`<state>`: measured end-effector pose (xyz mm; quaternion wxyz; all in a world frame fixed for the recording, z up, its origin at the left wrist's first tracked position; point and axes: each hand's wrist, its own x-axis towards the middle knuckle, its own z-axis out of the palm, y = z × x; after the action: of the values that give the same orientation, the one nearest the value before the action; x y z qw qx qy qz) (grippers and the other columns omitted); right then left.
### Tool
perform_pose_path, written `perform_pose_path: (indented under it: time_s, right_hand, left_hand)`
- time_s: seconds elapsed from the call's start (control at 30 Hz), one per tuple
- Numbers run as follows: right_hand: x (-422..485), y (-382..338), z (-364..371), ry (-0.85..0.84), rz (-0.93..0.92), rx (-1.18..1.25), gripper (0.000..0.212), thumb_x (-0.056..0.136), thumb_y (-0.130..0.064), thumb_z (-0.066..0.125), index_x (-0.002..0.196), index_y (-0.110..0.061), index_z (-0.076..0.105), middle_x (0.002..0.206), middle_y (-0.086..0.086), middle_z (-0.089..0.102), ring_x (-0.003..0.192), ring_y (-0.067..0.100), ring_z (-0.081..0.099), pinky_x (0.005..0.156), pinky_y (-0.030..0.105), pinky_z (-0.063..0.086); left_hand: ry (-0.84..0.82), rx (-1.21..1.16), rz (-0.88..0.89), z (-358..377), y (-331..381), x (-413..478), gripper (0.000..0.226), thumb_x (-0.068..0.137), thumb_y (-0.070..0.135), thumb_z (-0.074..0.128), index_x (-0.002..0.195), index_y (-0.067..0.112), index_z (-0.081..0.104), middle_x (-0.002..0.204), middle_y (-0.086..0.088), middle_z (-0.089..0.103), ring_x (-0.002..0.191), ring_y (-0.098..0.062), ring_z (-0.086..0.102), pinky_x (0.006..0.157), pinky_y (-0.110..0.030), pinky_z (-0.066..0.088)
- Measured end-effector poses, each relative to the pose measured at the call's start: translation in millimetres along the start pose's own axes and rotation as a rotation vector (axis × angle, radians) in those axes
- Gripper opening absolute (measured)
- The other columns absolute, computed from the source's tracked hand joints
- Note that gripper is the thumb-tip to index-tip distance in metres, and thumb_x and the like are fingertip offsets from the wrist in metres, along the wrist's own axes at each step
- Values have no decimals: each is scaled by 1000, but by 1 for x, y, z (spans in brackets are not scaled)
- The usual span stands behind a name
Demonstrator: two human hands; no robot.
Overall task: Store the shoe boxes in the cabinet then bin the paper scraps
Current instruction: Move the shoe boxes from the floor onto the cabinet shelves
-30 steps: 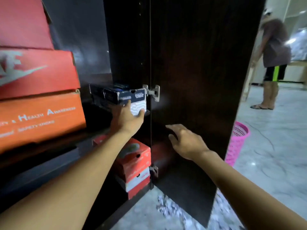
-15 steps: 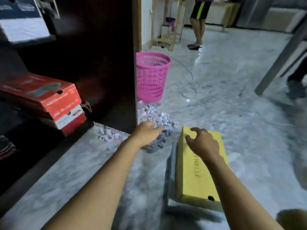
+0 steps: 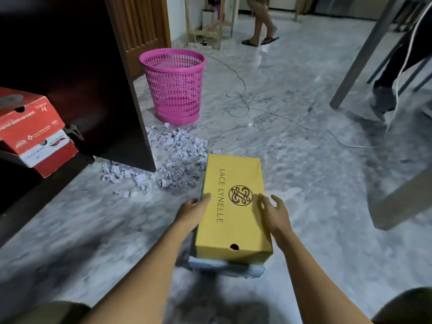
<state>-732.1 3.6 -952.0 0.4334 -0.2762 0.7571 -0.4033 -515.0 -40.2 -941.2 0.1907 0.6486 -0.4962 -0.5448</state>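
A yellow shoe box [image 3: 233,206] marked LACE LYNELLE lies on the floor on top of a pale box [image 3: 224,267]. My left hand [image 3: 194,210] grips its left side with the thumb on the lid. My right hand [image 3: 274,212] is at its right edge, thumb touching the lid and fingers spread. Crumpled paper scraps [image 3: 180,148] lie in a heap beyond the box, by the open dark cabinet door [image 3: 93,78]. A red shoe box [image 3: 30,127] sits inside the cabinet at the left. Behind the scraps stands a pink mesh bin [image 3: 174,90].
A thin cable [image 3: 243,106] loops across the marble floor past the bin. A slanted table leg [image 3: 364,50] and a wooden beam [image 3: 402,202] stand at the right. Another person's legs [image 3: 259,26] are at the far back.
I turned from the cabinet shelf down to the floor. My left hand moved from the scraps to the yellow box's left side; my right hand slid to its right edge.
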Motion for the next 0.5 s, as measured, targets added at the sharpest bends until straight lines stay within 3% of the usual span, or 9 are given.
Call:
perform_pose_path:
  time_s: [0.13,0.2,0.23,0.27,0.3,0.33,0.4,0.5]
  right_hand:
    - [-4,27,-7,-160,104,131,37,100,-57,37,119,-33,58,104,0,69,92,17,65,66,30,48]
    - [-8,34,-5,-200,112,141,34,102,-56,30,100,-38,59,90,-11,65,83,9,62,66,28,47]
    - [-10,34,-3,-216,111,163,34,102,-55,29,92,-39,58,86,-14,63,81,7,60,68,28,47]
    - [-11,34,-1,-228,103,186,35,102,-54,29,88,-40,57,85,-14,63,81,7,61,71,30,48]
    - [-14,32,0,-240,98,206,35,102,-54,30,85,-41,58,85,-13,65,81,9,62,76,32,48]
    - [-13,33,1,-246,93,230,36,102,-55,31,85,-41,60,88,-12,68,84,11,65,79,33,49]
    - [-10,35,2,-255,74,264,34,100,-55,37,93,-38,66,94,-11,71,90,13,67,78,32,52]
    - [-8,27,5,-317,8,314,47,91,-62,52,124,-29,62,119,-5,69,109,17,65,92,37,52]
  left_hand:
    - [-97,-58,-74,3,-11,-3,66,84,80,29,109,32,68,108,7,72,98,-14,64,78,-32,47]
    - [-125,-110,-82,6,-16,-2,83,69,92,31,128,40,57,132,7,62,120,-18,56,100,-42,42]
    - [-105,-154,-85,7,-16,1,101,58,98,34,140,40,46,148,5,47,133,-20,45,111,-46,32]
    - [-85,-170,-88,7,-13,0,112,54,99,37,148,39,33,157,5,32,142,-20,32,117,-48,23]
    - [-81,-176,-75,7,-5,-7,108,62,95,37,151,36,25,160,5,22,146,-19,22,120,-47,16]
    - [-95,-202,-65,8,0,-12,91,77,84,35,152,33,23,161,5,20,147,-19,20,120,-44,15]
    - [-167,-277,-70,8,3,-16,64,96,63,29,150,29,31,154,1,37,140,-22,36,117,-42,24]
    - [-222,-343,-83,0,0,-15,57,97,59,33,138,26,52,131,-5,63,117,-26,61,106,-46,42]
